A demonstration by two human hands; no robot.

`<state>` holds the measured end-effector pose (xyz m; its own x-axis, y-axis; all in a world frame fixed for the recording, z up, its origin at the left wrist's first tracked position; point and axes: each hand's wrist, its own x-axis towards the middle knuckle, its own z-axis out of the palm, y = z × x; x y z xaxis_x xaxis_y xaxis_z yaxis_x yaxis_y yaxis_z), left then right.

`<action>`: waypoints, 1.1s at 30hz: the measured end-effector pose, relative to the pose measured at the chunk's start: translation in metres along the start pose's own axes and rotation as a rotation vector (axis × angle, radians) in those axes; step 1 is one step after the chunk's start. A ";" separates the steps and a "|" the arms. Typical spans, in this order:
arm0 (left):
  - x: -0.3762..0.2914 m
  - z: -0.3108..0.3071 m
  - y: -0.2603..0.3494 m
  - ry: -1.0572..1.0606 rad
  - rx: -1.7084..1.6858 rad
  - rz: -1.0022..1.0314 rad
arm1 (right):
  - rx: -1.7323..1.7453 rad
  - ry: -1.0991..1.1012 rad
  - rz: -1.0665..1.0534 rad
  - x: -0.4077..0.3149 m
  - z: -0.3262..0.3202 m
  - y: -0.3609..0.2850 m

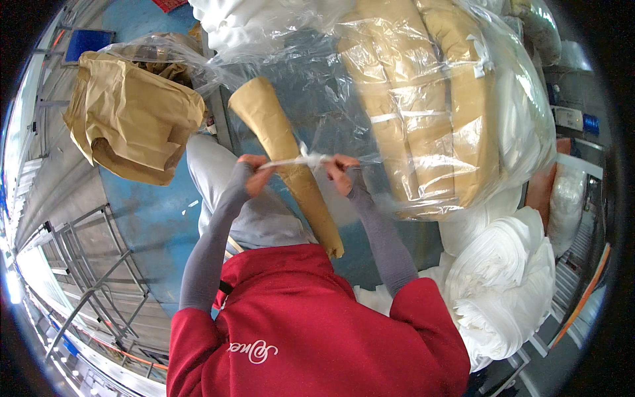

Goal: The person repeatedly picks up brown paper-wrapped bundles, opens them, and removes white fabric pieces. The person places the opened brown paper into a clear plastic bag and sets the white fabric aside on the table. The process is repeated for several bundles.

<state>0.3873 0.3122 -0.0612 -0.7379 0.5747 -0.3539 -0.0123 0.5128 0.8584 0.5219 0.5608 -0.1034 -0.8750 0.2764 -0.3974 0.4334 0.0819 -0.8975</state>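
A long roll wrapped in brown paper [270, 116] lies slanted in front of me, its lower end close to my red top. Across its middle runs a white tie strip [297, 161] with a knot or loop near its right part. My left hand [255, 173] grips the strip's left end, and my right hand [342, 171] pinches it on the right, beside the knot. Both hands are slightly blurred. How far the strip passes beneath the roll is hidden.
A clear plastic bag [364, 131] holds several similar tied brown rolls [426, 114] at the right. An open brown paper bag [136, 116] stands at the left. White folded fabric [501, 283] is piled lower right, with more white material [248, 25] at the top. Metal frames [94, 278] stand left.
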 end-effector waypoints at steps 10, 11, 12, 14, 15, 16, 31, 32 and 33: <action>-0.010 -0.016 -0.037 0.392 -0.778 -0.251 | 1.025 0.295 0.135 -0.024 0.006 0.018; -0.010 -0.016 -0.036 0.395 -0.833 -0.276 | 0.855 0.383 0.123 -0.029 0.013 0.014; -0.009 -0.017 -0.035 0.379 -0.881 -0.299 | 0.718 0.433 0.042 -0.040 0.021 0.010; -0.006 -0.025 -0.034 0.298 -0.929 -0.441 | 0.440 0.562 -0.034 -0.063 0.042 0.004; -0.004 -0.036 -0.035 0.180 -0.830 -0.342 | 0.052 0.477 -0.156 -0.068 0.051 0.002; 0.003 -0.048 -0.035 0.095 -0.710 -0.321 | -0.329 0.404 -0.211 -0.075 0.060 0.000; 0.021 -0.062 0.029 -0.285 0.432 0.327 | 1.001 -0.389 0.489 -0.037 -0.024 -0.022; 0.024 -0.044 0.023 -0.288 0.335 0.354 | 0.941 -0.426 0.352 -0.035 -0.021 -0.016; 0.029 -0.024 0.017 -0.338 0.310 0.260 | 0.913 -0.426 0.313 -0.034 -0.017 -0.011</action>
<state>0.3495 0.3216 -0.0481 -0.4308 0.8553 -0.2878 0.3800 0.4612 0.8018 0.5505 0.5667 -0.0767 -0.8325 -0.2132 -0.5114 0.4811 -0.7358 -0.4765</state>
